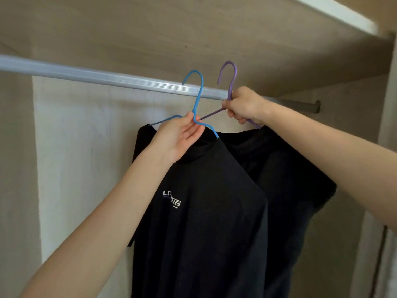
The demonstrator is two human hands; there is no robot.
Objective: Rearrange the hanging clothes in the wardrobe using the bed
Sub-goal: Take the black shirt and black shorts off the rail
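Note:
A black shirt with a white chest logo (199,211) hangs from a blue hanger (198,97). My left hand (179,136) grips that hanger just below its hook. Behind it to the right, a second black garment (287,179) hangs from a purple hanger (231,80), which my right hand (242,105) holds at the neck. Both hooks are raised in front of and above the silver wardrobe rail (107,77); neither hook rests on it.
The rail runs from the left edge to a dark bracket (309,106) on the right wall. A wooden shelf (193,29) sits close overhead. The pale back panel (86,147) lies behind the clothes, and a door edge (384,254) shows at the right.

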